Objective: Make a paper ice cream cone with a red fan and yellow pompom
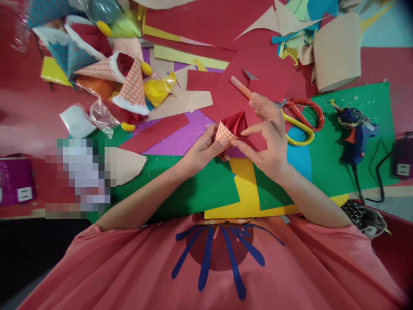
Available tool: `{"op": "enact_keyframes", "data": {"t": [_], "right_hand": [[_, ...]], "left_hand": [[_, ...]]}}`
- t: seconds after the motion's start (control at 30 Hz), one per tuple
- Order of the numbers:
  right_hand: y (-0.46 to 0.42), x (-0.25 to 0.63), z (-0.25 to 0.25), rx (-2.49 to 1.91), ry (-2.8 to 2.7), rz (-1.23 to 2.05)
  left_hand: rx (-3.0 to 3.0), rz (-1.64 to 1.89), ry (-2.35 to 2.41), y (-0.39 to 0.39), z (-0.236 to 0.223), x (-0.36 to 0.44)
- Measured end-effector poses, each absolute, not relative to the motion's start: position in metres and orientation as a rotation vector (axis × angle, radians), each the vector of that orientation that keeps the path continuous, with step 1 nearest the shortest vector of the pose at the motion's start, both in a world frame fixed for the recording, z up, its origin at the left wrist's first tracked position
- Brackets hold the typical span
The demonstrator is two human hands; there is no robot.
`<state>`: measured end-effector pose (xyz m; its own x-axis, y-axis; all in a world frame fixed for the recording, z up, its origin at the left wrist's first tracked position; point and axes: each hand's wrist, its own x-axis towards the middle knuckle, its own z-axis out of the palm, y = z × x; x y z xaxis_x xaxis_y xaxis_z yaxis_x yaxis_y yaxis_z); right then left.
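A small paper cone (223,134) with an orange lattice print and a folded red lining is held in front of me, its mouth facing up and away. My left hand (203,146) is closed around its left side, thumb pressed on the printed paper. With thumb and index finger, my right hand (272,142) pinches the cone's right rim; its other fingers are raised. Just beyond that hand lies a pale orange stick-like tube (240,87), its kind unclear. Scissors (303,122) with a red and a yellow handle rest to the right, blades partly hidden by my hand.
Finished-looking cones (130,88) with white trim lie among plastic bags at the upper left. A blue glue gun (356,140) with a cord sits on green sheet (325,172) at right. Red sheets (206,21), paper scraps and a cardboard roll (337,54) fill the far side.
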<state>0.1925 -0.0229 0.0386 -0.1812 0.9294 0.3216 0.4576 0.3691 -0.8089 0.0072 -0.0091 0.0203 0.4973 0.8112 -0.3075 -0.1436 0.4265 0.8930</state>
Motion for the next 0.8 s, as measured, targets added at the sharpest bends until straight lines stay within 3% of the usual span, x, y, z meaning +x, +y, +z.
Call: {"op": "enact_keyframes", "data": {"t": [0.33,0.8], "right_hand": [[-0.014,0.206,0.038,-1.321,-1.641,0.726],[-0.018,0.201,0.043,-1.238,-1.686,0.755]], "left_hand": [[0.459,0.545,0.837,0.003,0.041,0.003],[0.761,0.545,0.796,-0.012,0.026,0.007]]}}
